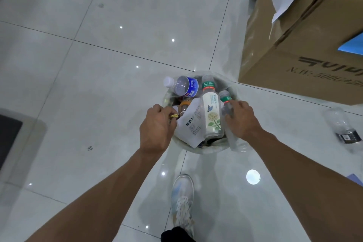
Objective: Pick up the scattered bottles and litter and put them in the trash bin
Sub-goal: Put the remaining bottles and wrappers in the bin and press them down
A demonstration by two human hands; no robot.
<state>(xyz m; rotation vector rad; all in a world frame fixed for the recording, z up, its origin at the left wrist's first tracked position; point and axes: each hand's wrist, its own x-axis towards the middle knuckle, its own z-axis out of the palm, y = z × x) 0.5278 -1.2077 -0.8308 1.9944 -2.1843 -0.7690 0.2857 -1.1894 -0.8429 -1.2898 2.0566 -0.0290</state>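
We stand over the trash bin (pixel 204 148), which is already full, and both hands are at its mouth. Our left hand (pixel 157 125) is curled closed and pinches a small yellow scrap (pixel 174 116) at the fingertips, just above the white paper sheet (pixel 191 124) in the bin. Our right hand (pixel 240 118) is wrapped around a clear bottle (pixel 228 108) with a green neck band, at the right rim.

To do this step well, we think it is better to push the clear bottle down into a gap, not lay it on top, because the pile is high and it could roll out. The scrap we should let fall only when it is well inside the rim.

The clear bottle lies with its long axis running from near to far, the cap pointing away from us and the base toward us over the rim. The white tea bottle (pixel 212 116) beside it points the same way. One more crushed bottle (pixel 342 125) lies on the floor (pixel 98 65) to the right, well apart.
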